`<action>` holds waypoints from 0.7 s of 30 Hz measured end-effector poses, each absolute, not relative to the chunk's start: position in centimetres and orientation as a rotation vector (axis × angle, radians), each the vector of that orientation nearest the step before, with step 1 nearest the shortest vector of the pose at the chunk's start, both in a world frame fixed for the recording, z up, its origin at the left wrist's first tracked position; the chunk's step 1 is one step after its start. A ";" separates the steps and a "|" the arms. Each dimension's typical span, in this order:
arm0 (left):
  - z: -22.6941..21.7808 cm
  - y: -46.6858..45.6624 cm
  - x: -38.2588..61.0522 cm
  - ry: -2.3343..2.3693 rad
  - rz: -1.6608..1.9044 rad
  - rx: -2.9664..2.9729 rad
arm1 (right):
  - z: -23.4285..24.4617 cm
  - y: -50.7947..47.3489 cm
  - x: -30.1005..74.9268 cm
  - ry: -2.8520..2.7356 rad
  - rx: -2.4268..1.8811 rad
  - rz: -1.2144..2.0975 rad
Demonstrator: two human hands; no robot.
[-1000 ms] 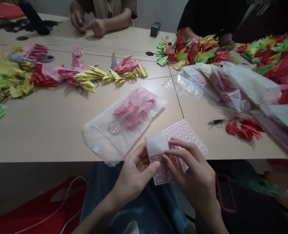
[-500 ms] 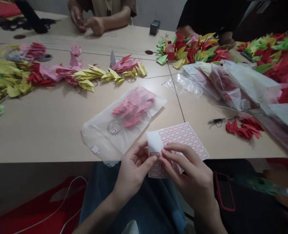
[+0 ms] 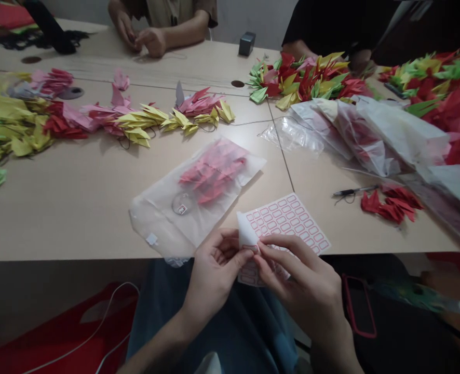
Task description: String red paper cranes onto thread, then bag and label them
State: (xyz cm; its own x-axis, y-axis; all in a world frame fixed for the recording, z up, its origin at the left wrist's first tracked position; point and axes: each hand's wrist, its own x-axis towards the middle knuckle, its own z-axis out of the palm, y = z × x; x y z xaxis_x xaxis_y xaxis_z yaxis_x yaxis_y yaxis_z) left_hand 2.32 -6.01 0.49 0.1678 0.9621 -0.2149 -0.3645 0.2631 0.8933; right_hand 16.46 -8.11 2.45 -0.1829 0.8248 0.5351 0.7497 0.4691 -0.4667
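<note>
A white sticker sheet [image 3: 292, 218] printed with rows of small red-outlined labels is held at the table's front edge. My left hand [image 3: 214, 270] is closed on its left edge, the thumb pressing on a label. The fingertips of my right hand [image 3: 303, 278] pinch at the same label from the right. Between them the sheet bends, its upper left part curling up. Just beyond my left hand lies a frosted plastic bag [image 3: 156, 208] with pink-red folded paper pieces [image 3: 214, 171] inside and a small label on it.
Strings of folded paper in yellow [image 3: 140, 122], pink and green lie at the left. More colourful folded paper [image 3: 303, 78] and filled plastic bags [image 3: 401, 130] cover the right. A pen [image 3: 354, 191] lies by red folded paper [image 3: 393, 205]. Two people sit across the table.
The sticker sheet has bent more sharply at its upper left and tilted slightly. Both hands have shifted very little, their fingertips staying together at the label.
</note>
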 end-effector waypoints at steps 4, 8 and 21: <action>0.3 -6.2 2.4 0.941 1.116 0.826 | 2.5 -8.2 16.5 -1.957 -1.287 0.175; 0.2 -6.3 2.5 0.903 1.101 0.854 | 2.7 -8.4 16.5 -1.910 -1.307 0.332; 0.1 -6.1 2.5 0.862 1.134 0.953 | 2.5 -7.1 17.3 -1.614 -1.419 0.754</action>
State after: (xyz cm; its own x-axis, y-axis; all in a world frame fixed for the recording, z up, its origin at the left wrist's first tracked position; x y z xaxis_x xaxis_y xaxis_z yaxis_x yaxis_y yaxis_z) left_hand 2.54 -6.15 0.09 0.2112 0.9744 -0.0776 -0.3357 0.1469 0.9304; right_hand 17.34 -7.14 2.47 -0.0088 0.9801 0.1984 0.4763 0.1785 -0.8610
